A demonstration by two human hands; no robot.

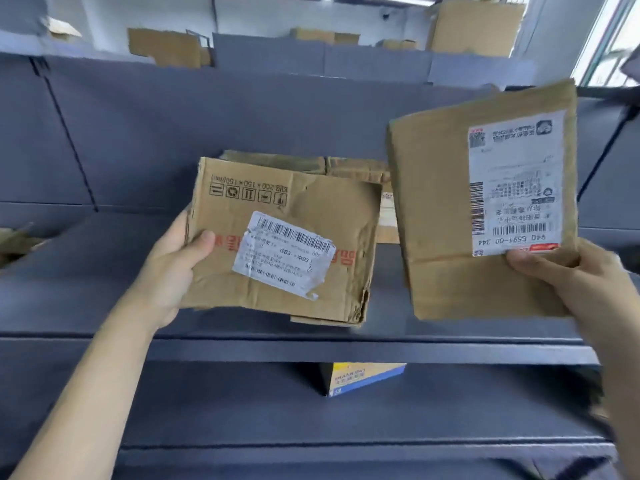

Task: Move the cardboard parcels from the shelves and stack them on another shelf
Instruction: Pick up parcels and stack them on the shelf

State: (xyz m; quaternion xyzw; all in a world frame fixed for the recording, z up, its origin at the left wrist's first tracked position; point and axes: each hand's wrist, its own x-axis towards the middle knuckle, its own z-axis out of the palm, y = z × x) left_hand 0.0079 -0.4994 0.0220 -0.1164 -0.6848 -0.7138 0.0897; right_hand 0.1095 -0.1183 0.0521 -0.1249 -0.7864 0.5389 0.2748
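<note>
Over a grey shelf (104, 271), the left hand (173, 268) grips a crumpled cardboard parcel (280, 237) and the right hand (568, 275) pinches a flat labelled parcel (446, 209) by its near corner, where it could slip.

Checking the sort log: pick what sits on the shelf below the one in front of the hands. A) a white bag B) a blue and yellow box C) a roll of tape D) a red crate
B: a blue and yellow box shows under the grey shelf, below the parcels held by the left hand and right hand.
</note>
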